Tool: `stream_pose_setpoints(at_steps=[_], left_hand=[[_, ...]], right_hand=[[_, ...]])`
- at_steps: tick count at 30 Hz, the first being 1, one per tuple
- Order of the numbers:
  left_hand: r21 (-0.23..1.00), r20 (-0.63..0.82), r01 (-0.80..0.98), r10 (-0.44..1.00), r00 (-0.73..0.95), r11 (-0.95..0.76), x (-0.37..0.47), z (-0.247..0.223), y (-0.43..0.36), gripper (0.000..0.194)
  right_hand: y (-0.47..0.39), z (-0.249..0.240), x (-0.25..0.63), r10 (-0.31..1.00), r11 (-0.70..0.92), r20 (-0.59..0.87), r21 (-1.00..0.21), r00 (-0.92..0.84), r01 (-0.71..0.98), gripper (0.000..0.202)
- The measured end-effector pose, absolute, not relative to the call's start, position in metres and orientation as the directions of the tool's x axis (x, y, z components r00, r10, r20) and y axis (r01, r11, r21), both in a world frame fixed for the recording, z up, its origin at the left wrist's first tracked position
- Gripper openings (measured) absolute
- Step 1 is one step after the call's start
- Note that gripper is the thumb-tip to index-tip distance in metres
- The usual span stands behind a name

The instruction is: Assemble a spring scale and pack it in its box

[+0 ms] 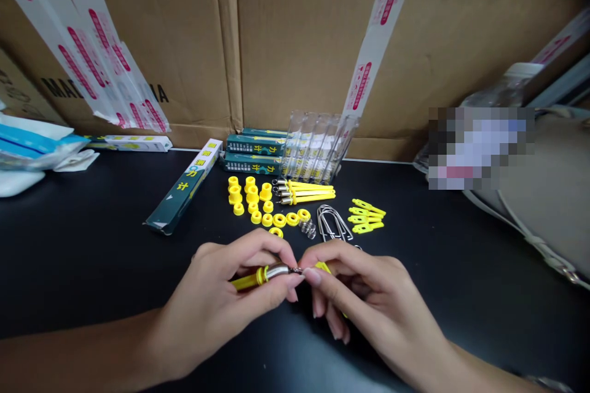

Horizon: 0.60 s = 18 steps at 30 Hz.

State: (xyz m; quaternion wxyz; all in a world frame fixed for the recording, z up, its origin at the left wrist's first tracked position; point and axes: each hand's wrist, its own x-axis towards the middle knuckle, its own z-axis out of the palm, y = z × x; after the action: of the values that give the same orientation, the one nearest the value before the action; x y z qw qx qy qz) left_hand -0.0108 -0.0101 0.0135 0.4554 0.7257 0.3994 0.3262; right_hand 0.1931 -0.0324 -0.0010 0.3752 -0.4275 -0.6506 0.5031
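My left hand (244, 282) is closed around a yellow plastic rod (246, 282) with a silver metal cylinder (278, 271) at its end. A small twisted metal piece (297, 270) sticks out from the cylinder, between the fingertips of both hands. My right hand (359, 288) is closed in a pinch on a small yellow plastic part (323, 267), mostly hidden by the fingers. Just beyond the hands lie yellow rings (279, 220), small springs (308, 229), bent metal hooks (334, 223) and several flat yellow pieces (366, 219).
Yellow caps (252, 194) and several rods with metal ends (306, 191) lie farther back. Behind them stand clear plastic tubes (318, 144) and green boxes (251, 163). One box (187, 187) slants at left. A bag (544, 190) and bottle (502, 89) are at right; cardboard (295, 31) walls the back.
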Motion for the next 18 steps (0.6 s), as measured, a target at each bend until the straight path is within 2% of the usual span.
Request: stream_pose_setpoints(at_steps=[8,12,18], left_hand=[[0.95,0.093,0.235,0.904,0.417,-0.206,-0.0109,0.0121,-0.0081,0.008],[0.966,0.076,0.198,0.914,0.399,-0.167,-0.0096,0.0106,-0.0073,0.01],[0.959,0.061,0.232,0.914,0.402,-0.166,-0.0086,0.011,-0.0078,0.012]], right_hand=[[-0.0344,-0.0038,0.1935,0.909,0.35,0.25,-0.892,-0.333,0.287,0.023],[-0.0359,-0.0021,0.1926,0.91,0.364,0.265,-0.879,-0.32,0.308,0.023],[-0.0346,-0.0004,0.1913,0.884,0.45,0.355,-0.824,-0.304,0.344,0.02]])
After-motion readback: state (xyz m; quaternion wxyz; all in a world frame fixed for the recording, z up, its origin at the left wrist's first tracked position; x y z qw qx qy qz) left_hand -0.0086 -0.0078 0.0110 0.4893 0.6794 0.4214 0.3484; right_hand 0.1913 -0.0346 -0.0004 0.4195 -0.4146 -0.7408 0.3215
